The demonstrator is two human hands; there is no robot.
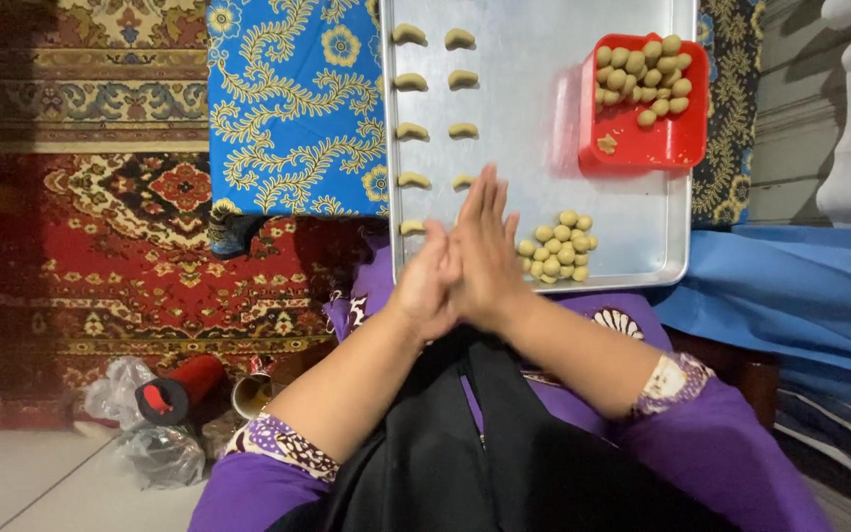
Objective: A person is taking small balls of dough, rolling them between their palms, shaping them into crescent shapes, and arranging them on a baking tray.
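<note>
Purple sleeves [677, 394], patterned cuffs, black scarf [465, 443]

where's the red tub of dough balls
In the head view the red tub sits in the tray's far right corner, beyond the loose pile of dough balls near the right hand.

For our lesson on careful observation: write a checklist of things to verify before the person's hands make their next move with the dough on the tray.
1. Left hand and right hand pressed palm to palm: ok.
2. Dough between the palms: cannot tell, hidden.
3. Loose dough balls within reach on the metal tray: ok.
4. Red container stocked with balls: ok.
5. Crescent pieces in two tidy columns: ok.
6. Bare tray space for more: ok.
</note>
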